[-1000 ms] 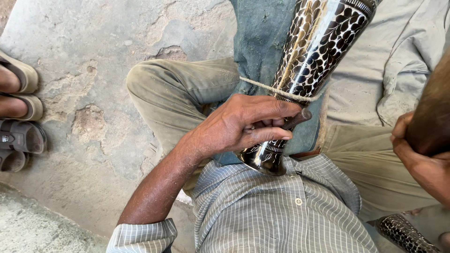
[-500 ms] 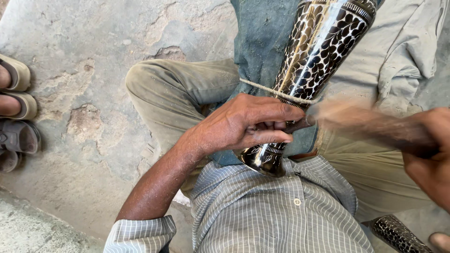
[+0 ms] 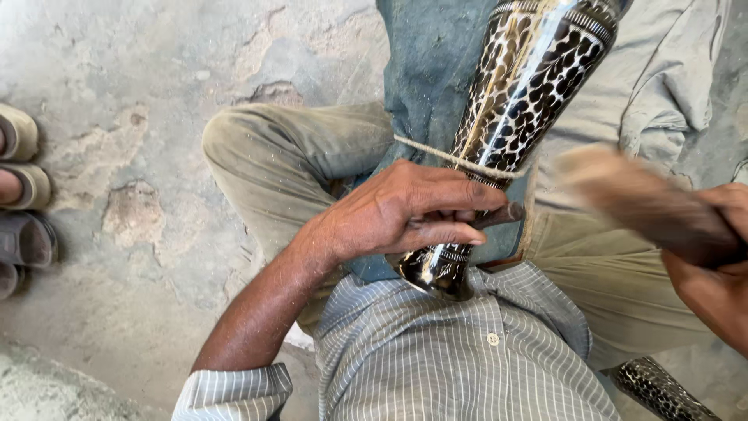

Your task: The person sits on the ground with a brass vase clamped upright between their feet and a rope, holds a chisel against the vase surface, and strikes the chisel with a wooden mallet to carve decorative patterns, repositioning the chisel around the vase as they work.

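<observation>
A tall black metal vase [image 3: 538, 86] with a pale engraved pattern lies slanted across my lap, its narrow end against my striped shirt. A thin cord [image 3: 436, 152] runs around it. My left hand [image 3: 405, 214] rests on the vase's lower part and pinches a small dark chisel [image 3: 505, 214] whose end points right. At the right edge, my right hand [image 3: 713, 257] grips a wooden stick [image 3: 623, 191]. The stick is blurred by motion, and its head is a short way right of the chisel.
A blue cloth [image 3: 428, 62] lies under the vase over my khaki trousers. Another person's feet in sandals [image 3: 19, 164] and a dark sandal [image 3: 23, 245] are at the left edge on the worn concrete floor. A second patterned metal piece [image 3: 662, 390] shows at the bottom right.
My right hand swung the wooden stick down towards the chisel, and it now sits slightly back to the right. My left hand and the vase have stayed put.
</observation>
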`<state>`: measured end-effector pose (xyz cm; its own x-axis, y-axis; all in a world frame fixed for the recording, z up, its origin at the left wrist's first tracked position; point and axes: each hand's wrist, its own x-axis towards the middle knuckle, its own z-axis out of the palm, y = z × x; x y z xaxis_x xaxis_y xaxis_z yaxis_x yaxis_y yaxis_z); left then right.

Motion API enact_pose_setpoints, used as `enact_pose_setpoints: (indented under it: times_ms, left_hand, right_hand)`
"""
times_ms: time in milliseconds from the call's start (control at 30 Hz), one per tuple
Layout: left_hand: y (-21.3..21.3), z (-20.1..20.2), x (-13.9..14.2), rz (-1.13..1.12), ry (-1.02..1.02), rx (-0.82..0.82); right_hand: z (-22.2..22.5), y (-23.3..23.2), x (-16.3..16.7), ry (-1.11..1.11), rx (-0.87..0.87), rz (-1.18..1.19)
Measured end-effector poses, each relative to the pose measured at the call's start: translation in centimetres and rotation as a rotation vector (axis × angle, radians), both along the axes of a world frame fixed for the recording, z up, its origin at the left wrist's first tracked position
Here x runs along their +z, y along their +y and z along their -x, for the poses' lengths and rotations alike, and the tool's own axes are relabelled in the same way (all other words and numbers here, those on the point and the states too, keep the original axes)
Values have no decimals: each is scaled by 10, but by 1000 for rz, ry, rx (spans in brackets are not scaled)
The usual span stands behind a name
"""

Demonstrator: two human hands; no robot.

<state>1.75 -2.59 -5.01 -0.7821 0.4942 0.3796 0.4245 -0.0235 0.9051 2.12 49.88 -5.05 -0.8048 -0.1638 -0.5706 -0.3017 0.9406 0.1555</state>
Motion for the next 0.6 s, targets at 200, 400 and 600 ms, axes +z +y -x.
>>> enact_pose_setpoints:
  times_ms: [200, 400, 600]
  left_hand:
    - [-1, 1, 3, -4, 23, 2]
    - [-2, -2, -2, -12, 41, 26]
    - [4, -18, -14, -70, -189, 213]
  right_hand:
    - [1, 28, -14, 14, -298, 109]
    - [0, 3, 5, 10, -363, 125]
    - [14, -84, 49, 226, -234, 315]
